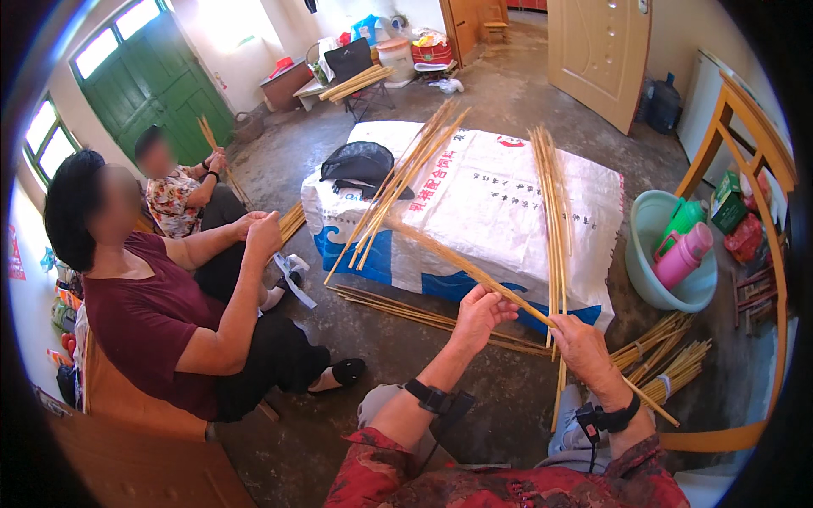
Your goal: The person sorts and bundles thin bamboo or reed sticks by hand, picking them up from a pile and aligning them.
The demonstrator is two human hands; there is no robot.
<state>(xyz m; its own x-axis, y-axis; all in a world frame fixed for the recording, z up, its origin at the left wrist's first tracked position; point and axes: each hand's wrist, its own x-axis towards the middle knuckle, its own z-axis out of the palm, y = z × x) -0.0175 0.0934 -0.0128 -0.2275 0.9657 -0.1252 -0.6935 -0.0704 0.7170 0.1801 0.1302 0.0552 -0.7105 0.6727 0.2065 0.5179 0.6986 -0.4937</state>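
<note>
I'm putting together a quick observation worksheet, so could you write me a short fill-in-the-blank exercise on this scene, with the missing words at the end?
1. Of the left hand and the right hand, the one nearer the bushy end of the held stalk material is the ____.
2. The black mesh item lies toward the picture's ____ side of the white sack cover.
3. In the pale basin, one flask is green and the other is ____.
4. The large door at upper left is ____ in colour.

Missing words: left; left; pink; green.
</note>
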